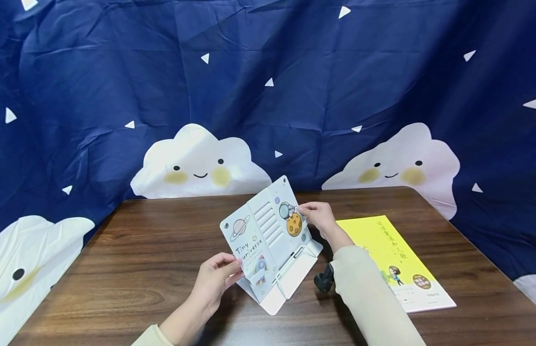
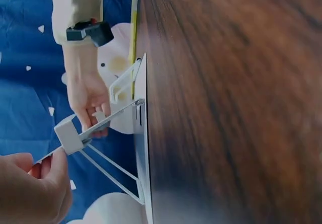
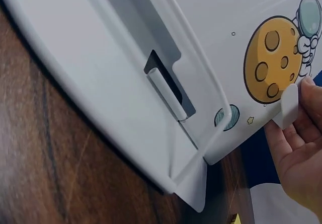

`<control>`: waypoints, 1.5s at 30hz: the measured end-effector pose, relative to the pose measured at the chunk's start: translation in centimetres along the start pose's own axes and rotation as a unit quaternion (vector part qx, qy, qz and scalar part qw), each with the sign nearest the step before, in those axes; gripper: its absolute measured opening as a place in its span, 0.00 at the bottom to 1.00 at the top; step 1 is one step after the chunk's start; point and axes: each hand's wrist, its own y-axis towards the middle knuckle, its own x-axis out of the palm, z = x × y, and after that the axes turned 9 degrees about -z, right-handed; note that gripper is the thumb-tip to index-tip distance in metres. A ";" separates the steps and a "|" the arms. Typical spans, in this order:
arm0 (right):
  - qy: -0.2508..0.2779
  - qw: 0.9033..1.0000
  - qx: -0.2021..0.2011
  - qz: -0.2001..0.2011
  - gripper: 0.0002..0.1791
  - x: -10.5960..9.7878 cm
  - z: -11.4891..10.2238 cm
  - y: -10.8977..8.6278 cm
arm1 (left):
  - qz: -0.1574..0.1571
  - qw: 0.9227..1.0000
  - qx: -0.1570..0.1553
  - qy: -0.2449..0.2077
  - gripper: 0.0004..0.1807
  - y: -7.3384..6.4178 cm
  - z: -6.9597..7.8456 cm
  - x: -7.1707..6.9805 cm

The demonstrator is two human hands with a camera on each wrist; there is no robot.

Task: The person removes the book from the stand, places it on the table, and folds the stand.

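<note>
A white book stand (image 1: 268,250) with a cartoon space print and the words "Tiny universe" sits on the table, its back panel tilted up from the base plate (image 1: 298,276). My left hand (image 1: 211,281) pinches the panel's left edge between thumb and fingers. At the opposite edge, beside the astronaut picture, my right hand (image 1: 321,218) grips the panel. The right wrist view shows the fingers of this right hand (image 3: 302,158) around a small white tab (image 3: 288,105). Thin white wire struts (image 2: 113,174) run from panel to base in the left wrist view.
A yellow book (image 1: 376,245) lies flat on the brown wooden table (image 1: 164,250), partly under the right forearm. A dark device (image 1: 324,278) is strapped to the right wrist. Behind the table hangs a blue cloth (image 1: 250,96) with smiling clouds.
</note>
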 end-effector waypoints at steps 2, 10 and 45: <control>-0.002 1.000 0.004 0.003 0.13 0.2 -0.1 0.0 | -0.008 1.000 0.000 -0.004 0.06 -0.1 -0.1 0.1; 0.012 0.999 -0.029 -0.005 0.15 0.8 0.2 0.3 | -0.025 1.000 -0.004 -0.013 0.08 -1.0 -0.2 0.9; -0.121 0.990 -0.065 -0.038 0.10 3.4 -4.4 -1.9 | -0.091 0.994 0.017 0.063 0.14 -2.4 -1.8 3.9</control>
